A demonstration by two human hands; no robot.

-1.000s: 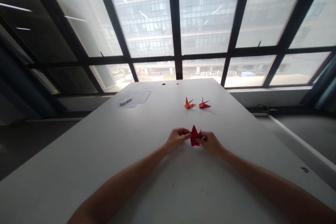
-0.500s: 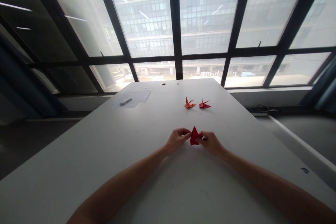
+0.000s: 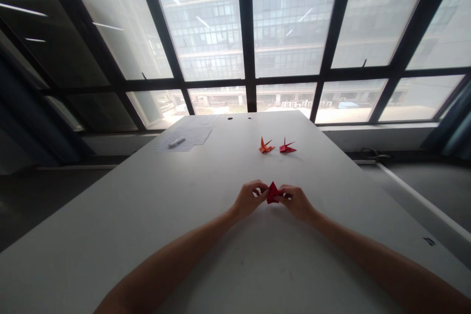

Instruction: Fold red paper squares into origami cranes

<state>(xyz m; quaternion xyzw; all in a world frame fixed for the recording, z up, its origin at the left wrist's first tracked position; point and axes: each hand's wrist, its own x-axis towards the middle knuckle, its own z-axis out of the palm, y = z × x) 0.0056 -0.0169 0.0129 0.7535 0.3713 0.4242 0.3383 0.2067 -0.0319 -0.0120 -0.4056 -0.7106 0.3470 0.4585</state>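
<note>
At far left, a dark blue left curtain (image 3: 22, 113), hanging beside the window (image 3: 248, 34). Across the whole upper part, behind everything, dark bars and bright panes, with a pale building (image 3: 294, 44) beyond. Below, narrowing with distance, a white table (image 3: 147, 206). On its far left part, overlapping sheets (image 3: 197, 136), with a white pen (image 3: 176, 143) lying aslant on top. From the lower left, a bare left forearm (image 3: 176, 260), slanting up over the table. Near the far edge, a dark round hole (image 3: 230, 118).

Next, the left hand (image 3: 250, 197), thumb and fingertips pinched on the left edge of the red paper (image 3: 273, 191). Farther back, well beyond the hands, an orange crane (image 3: 265, 147), thin points raised. Nearer, held between both hands, the red paper, folded small, with a peak pointing up; contact with the table beneath impossible to tell. Just right of the orange crane and apart from it, a red crane (image 3: 286, 148). Then the right hand (image 3: 296, 202), clamped on the right side of the red paper, thumb in front. Both hands apart from each other, with the paper between.

From there, a bare right forearm (image 3: 375, 255), slanting to the lower right. Beyond the table's right side, a dark cable (image 3: 371, 152) below the window, and a white bar (image 3: 423, 201). Near the right table edge, a small dark mark (image 3: 429, 241). At far right, a blue right curtain (image 3: 449, 132).
</note>
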